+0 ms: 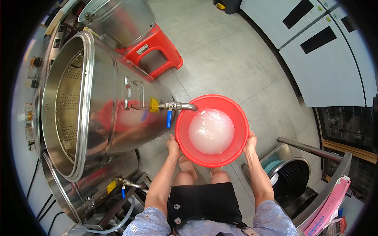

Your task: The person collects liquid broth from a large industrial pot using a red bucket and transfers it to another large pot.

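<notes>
A round red plastic basin (189, 118) is held out in front of me, with cloudy whitish liquid (211, 132) in its bottom. My left hand (173, 146) grips its rim on the left side, and my right hand (250, 143) grips it on the right. Over the basin's upper left rim reaches the metal spout (189, 106) of a tall stainless steel pot (102, 118). A ball valve with a blue lever handle (169, 119) sits on that spout. Inside the pot is a perforated metal plate or basket (70, 101). Whether liquid is running from the spout I cannot tell.
Behind the pot, a red plastic stool (169, 54) carries a metal bucket (127, 23). A second steel pot with a valve (125, 185) stands at lower left, near a pale hose (130, 212). To the right are white cabinet doors (322, 70) and a metal rack (310, 150) holding dark pans.
</notes>
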